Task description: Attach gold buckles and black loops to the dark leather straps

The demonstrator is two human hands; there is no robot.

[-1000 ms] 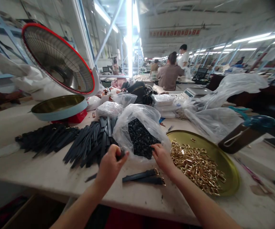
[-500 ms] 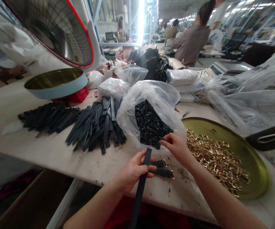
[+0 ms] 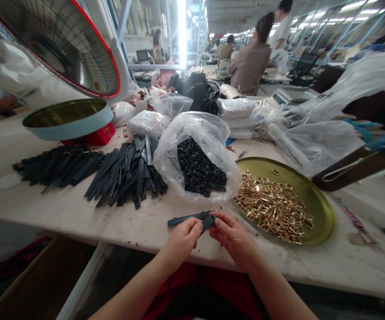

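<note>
My left hand (image 3: 186,235) pinches a black strap (image 3: 207,223) near its end, just above the table's front edge. Facing it, my right hand (image 3: 228,232) has its fingertips closed at the strap's tip, on what looks like a small black loop, mostly hidden by the fingers. Behind the hands a finished-looking strap piece (image 3: 179,220) lies on the table. Beyond it a clear plastic bag (image 3: 166,153) stands open, filled with small black loops (image 3: 201,171). Gold buckles (image 3: 272,204) lie heaped on a round gold tray (image 3: 324,222) to the right.
Black straps (image 3: 127,171) lie in piles at the left. Behind them are a round tin (image 3: 75,126) and a fan (image 3: 62,49) with a red rim. Plastic bags (image 3: 322,142) and a dark handle-like object (image 3: 342,171) are at the right. People work in the background.
My right hand has left the bag of loops and come to the strap's tip. My left hand has turned the strap, and the view has shifted right.
</note>
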